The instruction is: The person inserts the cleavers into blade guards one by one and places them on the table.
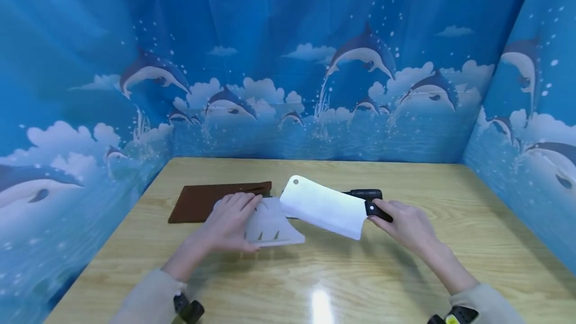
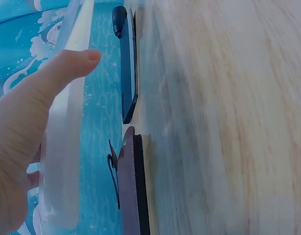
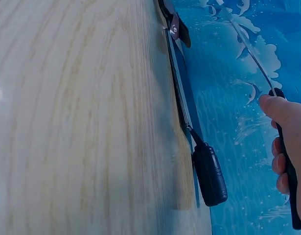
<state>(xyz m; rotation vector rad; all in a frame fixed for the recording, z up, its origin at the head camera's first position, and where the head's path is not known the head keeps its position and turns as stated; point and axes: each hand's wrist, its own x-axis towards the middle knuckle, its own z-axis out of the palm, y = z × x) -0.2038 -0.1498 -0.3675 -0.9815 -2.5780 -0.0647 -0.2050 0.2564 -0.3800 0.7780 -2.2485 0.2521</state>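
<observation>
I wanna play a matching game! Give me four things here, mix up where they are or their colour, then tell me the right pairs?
1. cleaver
2. white plastic piece
3. brown case
4. curtain

A. lying on the table
B. mostly blue
C. in the left hand
D. in the right hand

Pairs: 1-D, 2-C, 3-A, 4-B

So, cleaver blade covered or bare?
Bare: in the head view the blade shows from black handle to holed far corner.
</observation>
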